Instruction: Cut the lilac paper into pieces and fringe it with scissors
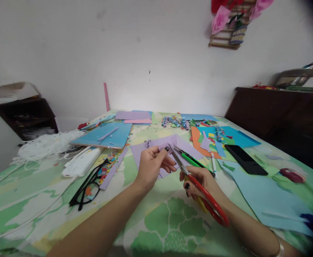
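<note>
My left hand (155, 162) pinches a small piece of purple paper (165, 145) between thumb and fingers. In my right hand (199, 182) is a pair of scissors (203, 189) with red and yellow handles. Its blades point away from me and to the left, close to the paper in my left hand; whether they touch it I cannot tell. Below and behind both hands lie larger purple sheets (139, 154). A green and black utility knife (192, 160) rests on them, just beyond the scissors, with a white marker (213, 165) to its right.
Black glasses (85, 189), a white power strip (81, 162), white cord (46, 146) and a blue board (102, 135) lie on the left. To the right are a black phone (246, 159) and light blue paper (266, 196). Curled paper pieces (183, 123) sit farther back.
</note>
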A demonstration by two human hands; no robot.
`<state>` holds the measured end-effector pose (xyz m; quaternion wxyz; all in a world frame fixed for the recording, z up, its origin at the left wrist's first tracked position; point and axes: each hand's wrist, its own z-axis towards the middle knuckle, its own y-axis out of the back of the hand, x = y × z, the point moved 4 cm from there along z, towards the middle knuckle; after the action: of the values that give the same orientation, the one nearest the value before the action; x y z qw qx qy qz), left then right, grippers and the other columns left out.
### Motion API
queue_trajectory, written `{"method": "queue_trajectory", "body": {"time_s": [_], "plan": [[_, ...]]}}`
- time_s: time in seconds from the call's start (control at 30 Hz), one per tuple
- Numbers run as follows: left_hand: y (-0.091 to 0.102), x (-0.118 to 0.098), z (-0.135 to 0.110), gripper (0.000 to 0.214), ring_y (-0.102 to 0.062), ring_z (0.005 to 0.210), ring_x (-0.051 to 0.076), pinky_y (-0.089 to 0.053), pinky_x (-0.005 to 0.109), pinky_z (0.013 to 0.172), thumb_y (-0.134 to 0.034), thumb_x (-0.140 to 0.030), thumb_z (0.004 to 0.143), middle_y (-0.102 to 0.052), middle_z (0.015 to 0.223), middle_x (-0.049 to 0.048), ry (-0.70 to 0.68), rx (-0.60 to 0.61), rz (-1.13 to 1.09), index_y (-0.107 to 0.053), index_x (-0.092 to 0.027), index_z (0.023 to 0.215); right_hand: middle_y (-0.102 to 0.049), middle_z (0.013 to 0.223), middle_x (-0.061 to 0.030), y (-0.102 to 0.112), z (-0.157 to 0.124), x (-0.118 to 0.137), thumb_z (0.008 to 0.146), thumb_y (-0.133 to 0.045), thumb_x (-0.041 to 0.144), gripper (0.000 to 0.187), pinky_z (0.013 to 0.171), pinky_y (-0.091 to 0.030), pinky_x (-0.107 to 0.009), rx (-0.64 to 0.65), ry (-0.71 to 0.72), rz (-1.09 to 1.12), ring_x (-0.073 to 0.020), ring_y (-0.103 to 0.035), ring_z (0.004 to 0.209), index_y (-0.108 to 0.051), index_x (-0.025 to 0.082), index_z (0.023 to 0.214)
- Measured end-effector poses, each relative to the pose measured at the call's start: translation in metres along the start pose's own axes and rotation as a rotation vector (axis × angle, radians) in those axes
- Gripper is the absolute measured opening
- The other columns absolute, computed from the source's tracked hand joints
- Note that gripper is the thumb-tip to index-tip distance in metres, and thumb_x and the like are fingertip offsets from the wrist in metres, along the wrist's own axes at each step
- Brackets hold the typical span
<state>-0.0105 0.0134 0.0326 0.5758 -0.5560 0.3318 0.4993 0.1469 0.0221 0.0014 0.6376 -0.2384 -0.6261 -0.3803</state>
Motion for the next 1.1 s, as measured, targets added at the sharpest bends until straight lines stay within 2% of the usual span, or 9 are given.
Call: {"method": "queue_trajectory", "body": {"time_s": [0.23,0.37,0.7,1.1], "plan": [[-0.0003,0.0009,0.0005,0.020,-0.061,0.038,0.013,-0.042,0.017,0.036,-0.062,-0.030,0.076,-0.065,0.049,0.0034,0.001,0.000,-0.011,-0.057,-0.012,0.068,-0.054,0.053,0.0011,-0.0009,0.0003,0.0041,0.064,-0.072,0.062,0.053,0.039,-0.040,-0.019,0.035,0.008,0.009,-0.0097,-0.048,0.042,-0.056,0.015,0.080],[-0.0010,0.0001,0.0003,0.022,-0.060,0.038,0.013,-0.042,0.018,0.036,-0.062,-0.031,0.077,-0.065,0.050,0.0038,0.000,-0.005,-0.005,-0.056,-0.012,0.066,-0.054,0.052,0.0014,-0.0007,0.0002,0.0038,0.062,-0.072,0.065,0.057,0.038,-0.038,-0.018,0.014,0.000,0.022,-0.0091,-0.047,0.040,-0.056,0.014,0.081],[-0.0016,-0.0015,-0.0012,0.023,-0.060,0.038,0.013,-0.041,0.018,0.037,-0.062,-0.033,0.076,-0.065,0.050,0.0033,0.008,-0.008,0.013,-0.055,-0.013,0.066,-0.053,0.054,0.0007,-0.0022,0.0000,0.0053,0.062,-0.073,0.060,0.051,0.040,-0.041,-0.020,0.026,-0.009,0.018,-0.0122,-0.050,0.046,-0.056,0.016,0.081],[-0.0009,-0.0022,-0.0020,0.026,-0.059,0.038,0.013,-0.040,0.020,0.037,-0.062,-0.034,0.077,-0.065,0.051,0.0042,0.001,-0.022,0.042,-0.054,-0.013,0.063,-0.050,0.054,0.0029,-0.0035,0.0007,0.0021,0.065,-0.071,0.061,0.049,0.039,-0.037,-0.019,0.007,0.030,0.006,-0.0089,-0.045,0.041,-0.055,0.016,0.076]]}}
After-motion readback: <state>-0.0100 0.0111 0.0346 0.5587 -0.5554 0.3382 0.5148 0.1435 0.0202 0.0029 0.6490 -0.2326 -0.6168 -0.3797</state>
